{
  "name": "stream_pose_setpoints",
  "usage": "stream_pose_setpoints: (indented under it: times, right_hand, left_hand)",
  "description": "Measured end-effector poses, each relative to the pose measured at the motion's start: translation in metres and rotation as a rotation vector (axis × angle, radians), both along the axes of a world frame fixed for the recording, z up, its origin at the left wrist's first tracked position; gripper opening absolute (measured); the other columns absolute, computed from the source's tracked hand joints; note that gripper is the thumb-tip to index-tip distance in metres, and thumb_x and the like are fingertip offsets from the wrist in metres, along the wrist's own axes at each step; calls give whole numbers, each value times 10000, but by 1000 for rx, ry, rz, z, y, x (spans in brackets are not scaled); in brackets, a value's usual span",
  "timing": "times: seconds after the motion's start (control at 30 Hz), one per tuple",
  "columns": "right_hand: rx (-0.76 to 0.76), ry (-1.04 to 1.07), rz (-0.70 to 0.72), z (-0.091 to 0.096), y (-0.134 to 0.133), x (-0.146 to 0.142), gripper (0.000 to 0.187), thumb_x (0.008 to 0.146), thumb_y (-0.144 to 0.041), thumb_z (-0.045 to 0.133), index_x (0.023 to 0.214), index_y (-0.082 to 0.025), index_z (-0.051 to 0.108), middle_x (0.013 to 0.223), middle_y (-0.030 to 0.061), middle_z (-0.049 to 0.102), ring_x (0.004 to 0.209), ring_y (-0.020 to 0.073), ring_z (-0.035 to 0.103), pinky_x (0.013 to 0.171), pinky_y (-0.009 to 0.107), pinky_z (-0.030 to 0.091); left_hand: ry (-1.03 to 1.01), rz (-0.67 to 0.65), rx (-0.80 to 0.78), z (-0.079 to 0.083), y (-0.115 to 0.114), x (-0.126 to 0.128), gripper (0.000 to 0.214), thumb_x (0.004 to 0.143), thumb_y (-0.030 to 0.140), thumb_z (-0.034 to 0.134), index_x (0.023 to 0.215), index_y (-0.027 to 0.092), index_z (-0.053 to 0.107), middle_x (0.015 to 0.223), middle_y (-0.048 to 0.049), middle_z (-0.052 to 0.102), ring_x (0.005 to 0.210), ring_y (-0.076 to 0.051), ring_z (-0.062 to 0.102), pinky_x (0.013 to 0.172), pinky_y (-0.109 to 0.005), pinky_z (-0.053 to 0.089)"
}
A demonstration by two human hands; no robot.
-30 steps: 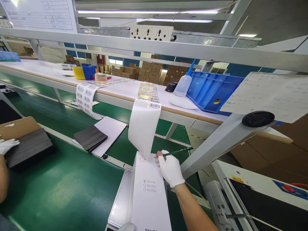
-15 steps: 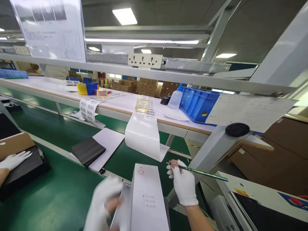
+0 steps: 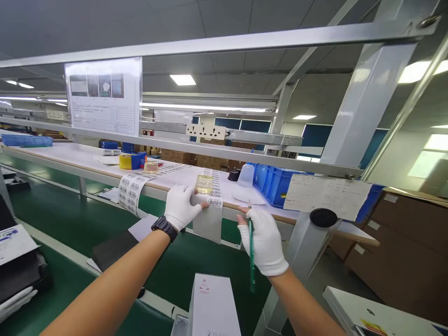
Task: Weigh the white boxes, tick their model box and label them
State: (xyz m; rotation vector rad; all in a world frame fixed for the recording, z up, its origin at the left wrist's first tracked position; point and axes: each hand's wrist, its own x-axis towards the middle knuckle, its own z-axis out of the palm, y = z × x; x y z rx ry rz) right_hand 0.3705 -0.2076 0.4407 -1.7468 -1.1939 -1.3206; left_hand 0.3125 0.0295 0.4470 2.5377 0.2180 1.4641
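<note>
**Gloved hands meet at the label strip on the packing line**

Our left hand (image 3: 181,206), in a white glove with a black watch (image 3: 164,227) at the wrist, pinches the edge of the barcode label strip (image 3: 211,210) that hangs over the front lip of the white shelf (image 3: 70,156). Our right hand (image 3: 265,239), gloved too, grips a green pencil (image 3: 251,254) pointing down, just right of the strip. A tape roll (image 3: 204,183) sits on the strip's upper end. Below us a white carton (image 3: 213,305) stands on the green belt (image 3: 66,219). A blue bin (image 3: 275,183) rests farther right; a co-worker's gloved hand (image 3: 14,302) shows at lower left.
</note>
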Motion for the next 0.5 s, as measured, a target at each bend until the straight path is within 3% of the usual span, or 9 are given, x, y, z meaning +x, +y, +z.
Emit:
stream_pose_setpoints:
  times: [0.1, 0.23, 0.4, 0.5]
  right_hand:
    - [-156, -84, -101, 13, 21, 12, 159, 963, -274, 578, 992, -157, 680, 893, 95, 683, 901, 278, 603, 791, 401, 435]
    - [-276, -99, -207, 20, 40, 21, 137, 930, -291, 638, 897, -171, 694, 822, 83, 654, 858, 270, 543, 715, 386, 350]
    - [-268, -244, -211, 19, 45, 23, 221, 968, -210, 533, 821, -173, 693, 737, 78, 585, 813, 243, 490, 688, 369, 302]
    - [-264, -320, -137, 16, 43, 14, 258, 984, -182, 484, 841, -164, 698, 719, 77, 576, 781, 230, 491, 654, 358, 294]
  left_hand:
    - [-47, -25, 43, -11, 9, 1, 407, 735, 566, 730, 868, 192, 642, 969, -102, 722, 949, -302, 634, 871, -449, 463]
    - [-72, -43, 35, -13, 13, 3, 403, 749, 557, 723, 895, 191, 641, 1007, -108, 715, 963, -294, 624, 895, -455, 458]
    - [-35, -12, 56, -17, 8, 1, 470, 748, 610, 704, 934, 184, 633, 1030, -124, 694, 1014, -316, 603, 965, -488, 431]
    - [9, -1, 65, -14, 10, -1, 606, 658, 646, 766, 1005, 166, 638, 1079, -145, 675, 1064, -342, 588, 1025, -522, 408]
